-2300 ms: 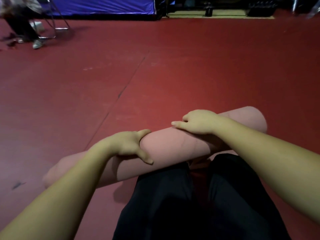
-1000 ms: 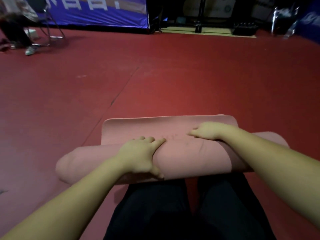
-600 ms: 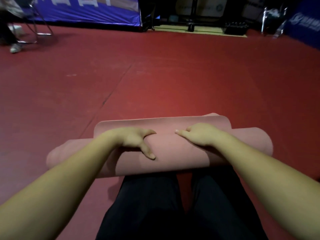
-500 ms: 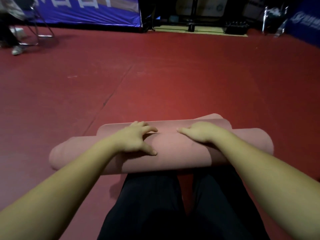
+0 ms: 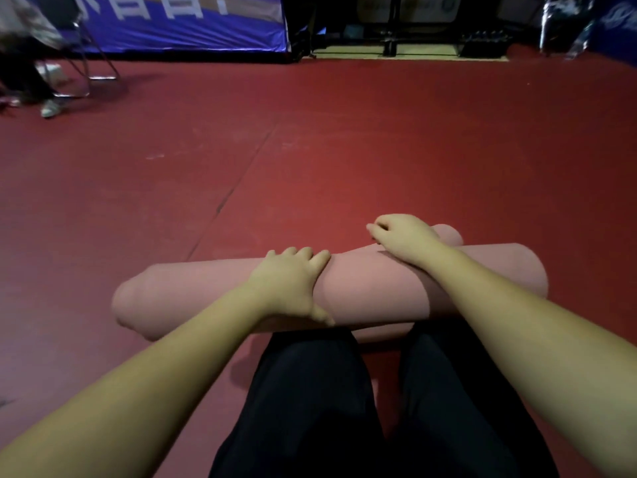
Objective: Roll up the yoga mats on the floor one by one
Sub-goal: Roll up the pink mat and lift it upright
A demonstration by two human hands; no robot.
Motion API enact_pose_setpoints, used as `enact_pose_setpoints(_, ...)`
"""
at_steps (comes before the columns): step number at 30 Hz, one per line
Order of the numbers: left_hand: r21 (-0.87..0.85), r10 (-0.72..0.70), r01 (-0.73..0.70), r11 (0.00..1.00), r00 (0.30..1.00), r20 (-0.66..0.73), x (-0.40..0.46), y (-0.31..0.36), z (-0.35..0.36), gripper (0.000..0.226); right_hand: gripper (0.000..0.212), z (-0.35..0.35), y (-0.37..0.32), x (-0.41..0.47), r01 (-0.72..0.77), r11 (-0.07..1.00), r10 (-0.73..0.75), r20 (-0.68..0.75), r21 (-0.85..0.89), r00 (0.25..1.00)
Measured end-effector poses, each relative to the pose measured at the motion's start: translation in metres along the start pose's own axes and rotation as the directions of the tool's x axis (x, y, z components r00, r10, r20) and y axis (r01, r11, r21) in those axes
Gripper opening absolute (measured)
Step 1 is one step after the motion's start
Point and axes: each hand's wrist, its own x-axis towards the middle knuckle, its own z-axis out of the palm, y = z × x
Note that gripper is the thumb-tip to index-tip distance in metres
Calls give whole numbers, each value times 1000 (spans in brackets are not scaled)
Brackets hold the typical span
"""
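The pink yoga mat lies almost fully rolled on the red floor, directly in front of the person's knees; only a short flap at its far right end remains loose, and no other unrolled mat is in view. The left hand grips the roll's middle with fingers curled over the top, while the right hand presses the loose flap with fingers bent. A chair and a blue banner stand well apart along the floor's far edge, obstructing nothing.
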Motion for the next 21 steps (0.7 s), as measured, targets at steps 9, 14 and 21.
enact_pose_setpoints(9, -464, 98, 150, 873, 879, 467, 77, -22, -38, 92, 67, 29, 33, -35, -44, 997, 44, -15, -57, 999)
enact_pose_setpoints(14, -628, 123, 320, 710, 821, 557, 101, -30, -39, 79, 88, 11, 39, -3, -91, 994, 102, 192, -62, 976)
enact_pose_setpoints(21, -760, 178, 405, 508, 814, 553, 97, -50, -36, 78, 47, -10, 25, 12, 68, 990, -93, -208, -127, 974)
